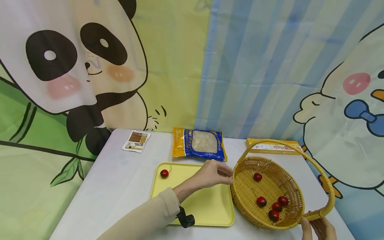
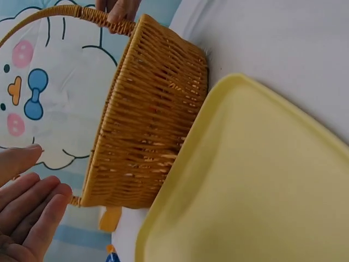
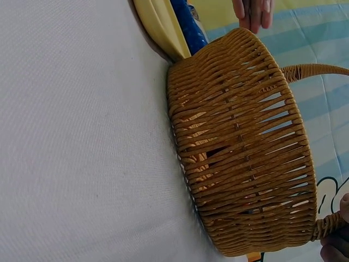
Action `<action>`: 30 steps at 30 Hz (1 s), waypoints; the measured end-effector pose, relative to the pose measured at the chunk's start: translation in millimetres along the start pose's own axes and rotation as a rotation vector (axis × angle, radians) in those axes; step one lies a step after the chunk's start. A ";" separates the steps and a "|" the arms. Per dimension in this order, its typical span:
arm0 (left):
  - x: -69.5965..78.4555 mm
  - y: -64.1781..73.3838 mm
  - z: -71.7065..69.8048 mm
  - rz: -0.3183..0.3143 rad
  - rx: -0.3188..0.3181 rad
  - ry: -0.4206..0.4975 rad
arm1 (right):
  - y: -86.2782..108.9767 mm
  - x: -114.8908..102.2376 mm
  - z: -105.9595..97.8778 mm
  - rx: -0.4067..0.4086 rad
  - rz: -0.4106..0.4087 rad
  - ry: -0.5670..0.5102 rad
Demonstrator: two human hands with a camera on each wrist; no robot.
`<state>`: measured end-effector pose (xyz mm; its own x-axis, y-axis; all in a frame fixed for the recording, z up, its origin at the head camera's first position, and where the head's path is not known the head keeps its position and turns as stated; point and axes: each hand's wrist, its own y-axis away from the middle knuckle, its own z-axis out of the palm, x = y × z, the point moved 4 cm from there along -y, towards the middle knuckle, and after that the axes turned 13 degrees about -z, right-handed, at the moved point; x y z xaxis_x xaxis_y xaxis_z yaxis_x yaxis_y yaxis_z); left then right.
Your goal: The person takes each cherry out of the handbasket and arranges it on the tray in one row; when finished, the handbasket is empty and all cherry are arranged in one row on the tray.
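Note:
A round wicker basket [image 1: 244, 208] with a tall arched handle [image 1: 322, 173] stands right of a yellow tray [image 1: 210, 210]. Several dark red cherries [image 1: 261, 201] lie on the basket's floor, most of them toward its near right side. One stemmed cherry [image 1: 164, 173] is in the tray's far left corner. My left hand [image 1: 211, 175] reaches across the tray to the basket's left rim; its fingers [image 2: 41, 218] are extended near the handle's far base. At the near right, my right hand [image 1: 319, 230] grips the handle's base between thumb and fingers.
Behind the tray lies a blue and yellow pasta bag [image 1: 201, 145]. A small sachet [image 1: 136, 141] is at the table's back left, and a slim yellow box [image 1: 274, 147] lies behind the basket. A printed curtain [image 1: 180, 66] hangs along the back edge.

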<state>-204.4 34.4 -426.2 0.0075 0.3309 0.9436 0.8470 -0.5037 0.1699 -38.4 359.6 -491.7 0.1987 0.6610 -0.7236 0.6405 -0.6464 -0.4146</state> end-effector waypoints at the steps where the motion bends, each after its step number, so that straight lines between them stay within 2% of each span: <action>1: 1.4 -1.6 2.6 0.001 -0.006 0.003 | 0.0 -0.7 -0.1 0.001 -0.001 0.001; 7: 6.4 -10.3 13.9 -0.004 -0.015 0.019 | 0.8 -1.4 1.3 0.019 0.005 0.001; 14: 10.0 -21.8 32.8 -0.041 -0.036 0.042 | 0.5 1.5 2.2 0.023 0.011 0.005; 21: 12.1 -30.4 57.2 -0.062 -0.078 -0.021 | 1.3 2.4 2.3 0.024 0.002 -0.005; 30: 14.9 -42.0 79.8 -0.056 -0.084 -0.118 | 0.9 4.6 3.7 0.006 0.033 0.011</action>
<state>-197.4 124.2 -441.9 0.0281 0.4490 0.8931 0.8004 -0.5454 0.2490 -39.7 360.7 -497.5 0.2279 0.6434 -0.7308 0.6288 -0.6703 -0.3941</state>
